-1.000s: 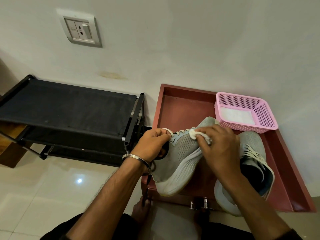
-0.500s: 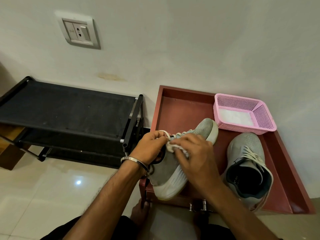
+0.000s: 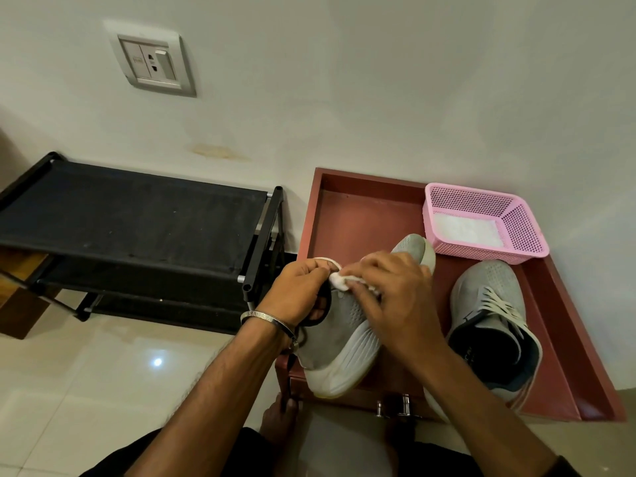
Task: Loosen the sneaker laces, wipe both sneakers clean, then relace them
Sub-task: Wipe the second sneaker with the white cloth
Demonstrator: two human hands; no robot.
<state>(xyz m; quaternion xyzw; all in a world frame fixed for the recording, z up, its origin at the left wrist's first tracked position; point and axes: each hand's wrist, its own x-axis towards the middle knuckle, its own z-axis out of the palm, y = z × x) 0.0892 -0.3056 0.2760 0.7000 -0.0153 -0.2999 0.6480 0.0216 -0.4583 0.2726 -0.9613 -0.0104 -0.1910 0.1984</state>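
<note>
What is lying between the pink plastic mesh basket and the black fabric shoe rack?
Head view: bare red wooden tray floor between pink basket and black rack.

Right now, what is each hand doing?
Left hand: grips the held sneaker at its collar.
Right hand: pinches a white wipe against that sneaker's upper.

A reddish-brown surface (image 3: 347, 215) with raised edges stands against the wall. A pink mesh basket (image 3: 523, 232) sits at its far right corner, and a grey sneaker (image 3: 488, 294) lies just in front of it. The surface stands on a pale tiled floor (image 3: 86, 390).
</note>
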